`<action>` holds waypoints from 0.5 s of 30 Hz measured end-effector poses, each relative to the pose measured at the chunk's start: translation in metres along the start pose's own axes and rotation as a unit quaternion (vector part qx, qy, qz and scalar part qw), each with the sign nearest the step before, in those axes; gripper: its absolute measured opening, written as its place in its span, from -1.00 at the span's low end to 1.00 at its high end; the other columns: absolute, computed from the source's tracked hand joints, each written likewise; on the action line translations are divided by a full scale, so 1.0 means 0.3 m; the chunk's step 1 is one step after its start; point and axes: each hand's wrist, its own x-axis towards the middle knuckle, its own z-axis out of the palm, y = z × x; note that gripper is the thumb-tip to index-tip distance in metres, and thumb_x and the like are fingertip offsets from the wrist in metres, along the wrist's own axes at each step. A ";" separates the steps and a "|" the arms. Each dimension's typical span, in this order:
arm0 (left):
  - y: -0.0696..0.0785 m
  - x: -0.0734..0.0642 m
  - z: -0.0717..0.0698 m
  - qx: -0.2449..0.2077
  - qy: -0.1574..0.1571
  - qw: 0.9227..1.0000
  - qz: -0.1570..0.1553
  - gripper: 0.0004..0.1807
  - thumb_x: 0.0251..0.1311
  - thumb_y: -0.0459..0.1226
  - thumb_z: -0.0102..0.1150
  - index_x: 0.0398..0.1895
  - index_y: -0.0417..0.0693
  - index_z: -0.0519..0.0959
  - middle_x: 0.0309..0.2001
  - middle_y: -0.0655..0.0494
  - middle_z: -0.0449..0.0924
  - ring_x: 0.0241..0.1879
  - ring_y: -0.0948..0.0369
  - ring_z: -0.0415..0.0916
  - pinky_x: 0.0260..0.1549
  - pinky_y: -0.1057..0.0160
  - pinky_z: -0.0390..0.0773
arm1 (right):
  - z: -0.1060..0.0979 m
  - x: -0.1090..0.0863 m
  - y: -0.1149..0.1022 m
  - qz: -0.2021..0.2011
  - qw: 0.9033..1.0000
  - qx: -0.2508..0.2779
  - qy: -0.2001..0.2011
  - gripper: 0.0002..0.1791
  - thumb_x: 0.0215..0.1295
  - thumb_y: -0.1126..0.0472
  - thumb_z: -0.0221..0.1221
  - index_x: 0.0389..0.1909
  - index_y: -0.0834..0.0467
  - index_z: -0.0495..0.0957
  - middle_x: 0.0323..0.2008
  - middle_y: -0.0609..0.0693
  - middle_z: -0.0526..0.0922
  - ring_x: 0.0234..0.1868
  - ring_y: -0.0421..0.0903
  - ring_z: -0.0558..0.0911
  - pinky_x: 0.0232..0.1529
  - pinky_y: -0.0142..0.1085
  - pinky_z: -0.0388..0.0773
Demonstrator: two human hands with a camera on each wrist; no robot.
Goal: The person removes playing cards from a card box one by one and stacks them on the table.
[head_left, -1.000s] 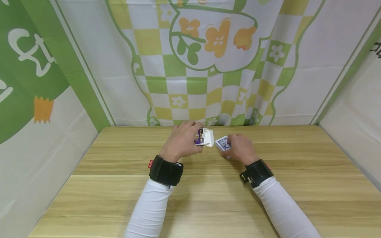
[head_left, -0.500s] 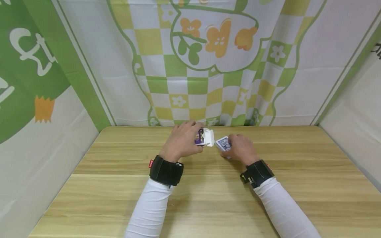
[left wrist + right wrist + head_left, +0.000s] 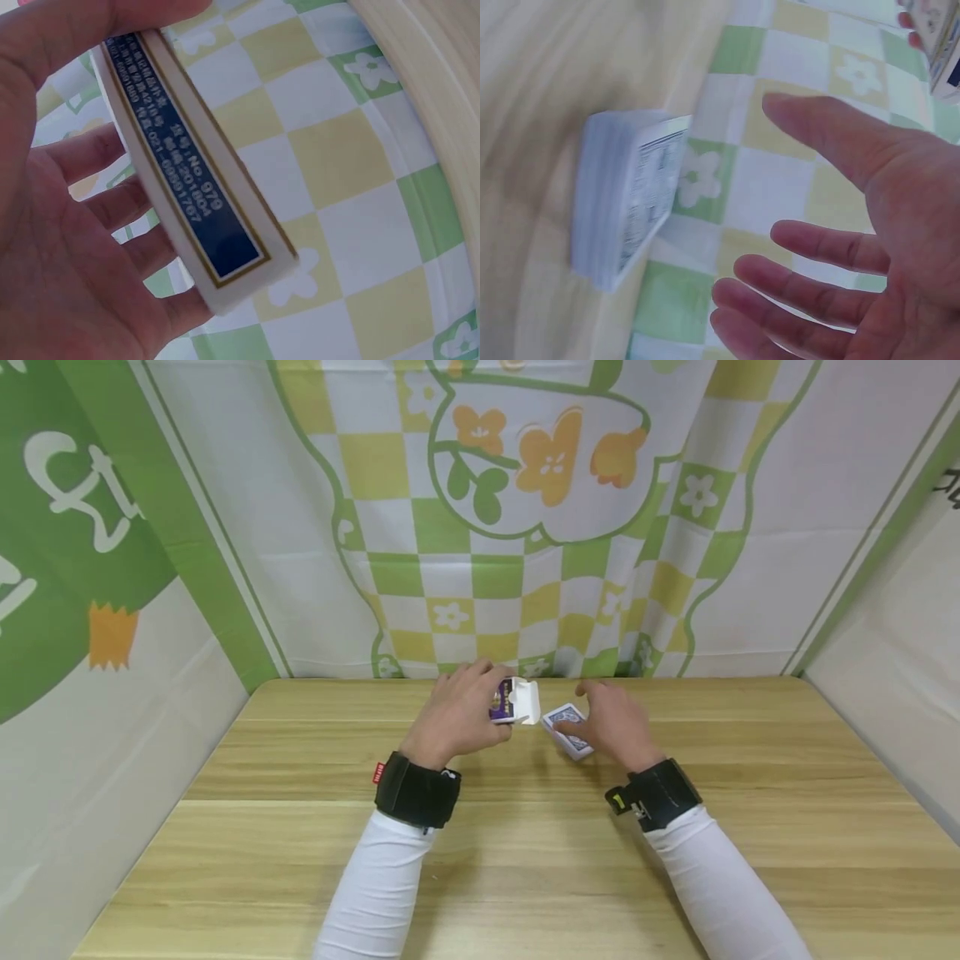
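My left hand [image 3: 463, 712] grips a small card box [image 3: 506, 702] above the table, thumb on one side and fingers on the other. Its white end flap [image 3: 531, 702] hangs out on the right, and the left wrist view shows a narrow side with a dark blue printed panel [image 3: 184, 157]. Just right of the box, a stack of blue-backed playing cards [image 3: 572, 745] lies on the table. Over the stack hovers my right hand [image 3: 618, 727], fingers and thumb spread. In the right wrist view a gap separates the fingers from the card stack [image 3: 626, 199].
The wooden table [image 3: 517, 877] runs under both arms. At its far edge hangs a checkered, flowered curtain [image 3: 495, 577]; pale cloth walls stand at the left and right. Each wrist wears a black strap [image 3: 418, 791].
My right hand has let go of the card stack and lifted slightly, its fingers spreading. The stack stays on the table. The left hand has raised the box very slightly.
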 end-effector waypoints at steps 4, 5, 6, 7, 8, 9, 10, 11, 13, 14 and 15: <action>-0.001 0.004 0.002 -0.027 0.014 0.999 0.014 -0.24 -0.27 -0.10 0.30 0.16 0.03 0.35 -0.14 0.21 0.36 -0.19 0.24 0.31 -0.24 0.25 0.33 | -0.022 -0.002 -0.013 -0.006 1.000 0.010 0.019 -0.31 -0.09 -0.25 0.26 -0.03 0.16 0.50 -0.10 0.15 0.58 -0.14 0.14 0.55 -0.27 -0.05 0.44; -0.001 0.005 0.003 -0.036 0.016 0.999 0.015 -0.25 -0.28 -0.11 0.30 0.15 0.02 0.35 -0.14 0.20 0.36 -0.19 0.24 0.31 -0.23 0.27 0.34 | -0.026 -0.003 -0.016 -0.006 1.000 0.011 0.021 -0.31 -0.09 -0.25 0.26 -0.03 0.16 0.50 -0.10 0.15 0.59 -0.15 0.14 0.55 -0.28 -0.04 0.44; -0.001 0.005 0.003 -0.045 0.018 0.999 0.016 -0.24 -0.27 -0.11 0.31 0.15 0.00 0.34 -0.13 0.20 0.36 -0.18 0.24 0.31 -0.22 0.29 0.34 | -0.029 -0.005 -0.019 -0.006 1.000 0.012 0.020 -0.32 -0.08 -0.24 0.26 -0.03 0.16 0.50 -0.11 0.15 0.59 -0.15 0.14 0.55 -0.29 -0.04 0.44; -0.001 0.005 0.004 -0.053 0.019 0.998 0.017 -0.24 -0.27 -0.11 0.32 0.15 -0.02 0.33 -0.12 0.19 0.36 -0.17 0.24 0.31 -0.20 0.30 0.34 | -0.033 -0.005 -0.020 -0.007 1.000 0.012 0.021 -0.33 -0.08 -0.24 0.25 -0.03 0.16 0.51 -0.12 0.15 0.59 -0.16 0.14 0.55 -0.30 -0.05 0.45; -0.001 0.006 0.005 -0.061 0.021 0.998 0.018 -0.24 -0.25 -0.10 0.32 0.15 -0.02 0.33 -0.12 0.19 0.36 -0.18 0.25 0.31 -0.20 0.31 0.34 | -0.035 -0.006 -0.020 -0.007 1.000 0.012 0.020 -0.33 -0.07 -0.24 0.25 -0.03 0.16 0.51 -0.13 0.14 0.60 -0.17 0.13 0.56 -0.31 -0.06 0.45; -0.001 0.007 0.006 -0.069 0.024 0.997 0.018 -0.25 -0.23 -0.09 0.32 0.15 -0.03 0.32 -0.11 0.18 0.36 -0.18 0.25 0.31 -0.21 0.32 0.35 | -0.037 -0.007 -0.021 -0.007 1.000 0.014 0.020 -0.33 -0.07 -0.24 0.25 -0.04 0.16 0.51 -0.14 0.14 0.60 -0.18 0.12 0.56 -0.32 -0.07 0.45; -0.002 0.007 0.008 -0.075 0.028 0.997 0.019 -0.25 -0.20 -0.06 0.31 0.15 -0.03 0.31 -0.11 0.18 0.36 -0.19 0.26 0.31 -0.22 0.33 0.35 | -0.039 -0.007 -0.021 -0.009 1.000 0.015 0.019 -0.34 -0.06 -0.23 0.25 -0.04 0.16 0.51 -0.15 0.13 0.60 -0.18 0.11 0.56 -0.32 -0.07 0.45; -0.002 0.008 0.010 -0.083 0.033 0.996 0.020 -0.25 -0.16 -0.03 0.31 0.16 -0.05 0.30 -0.10 0.17 0.36 -0.20 0.26 0.31 -0.23 0.34 0.36 | -0.040 -0.007 -0.020 -0.009 1.000 0.017 0.017 -0.34 -0.06 -0.23 0.25 -0.04 0.16 0.51 -0.15 0.13 0.60 -0.18 0.10 0.56 -0.32 -0.08 0.45; -0.005 0.012 0.016 -0.102 0.047 0.993 0.021 -0.24 -0.09 0.06 0.27 0.18 -0.07 0.29 -0.09 0.15 0.36 -0.21 0.26 0.32 -0.26 0.34 0.37 | -0.043 -0.006 -0.017 -0.010 1.000 0.017 0.015 -0.35 -0.04 -0.22 0.24 -0.04 0.16 0.51 -0.16 0.12 0.61 -0.19 0.09 0.57 -0.31 -0.08 0.45; -0.006 0.015 0.020 -0.110 0.056 0.992 0.021 -0.23 -0.06 0.11 0.24 0.18 -0.08 0.28 -0.09 0.15 0.35 -0.22 0.26 0.32 -0.29 0.35 0.38 | -0.044 -0.005 -0.014 -0.009 1.000 0.018 0.015 -0.36 -0.04 -0.22 0.24 -0.04 0.16 0.51 -0.16 0.12 0.61 -0.19 0.08 0.57 -0.30 -0.08 0.45; -0.008 0.017 0.024 -0.117 0.065 0.991 0.017 -0.21 -0.03 0.16 0.19 0.19 -0.10 0.27 -0.09 0.14 0.34 -0.23 0.26 0.32 -0.32 0.35 0.39 | -0.046 -0.004 -0.011 -0.008 1.000 0.020 0.015 -0.37 -0.03 -0.21 0.23 -0.04 0.16 0.51 -0.16 0.12 0.61 -0.18 0.09 0.57 -0.29 -0.08 0.45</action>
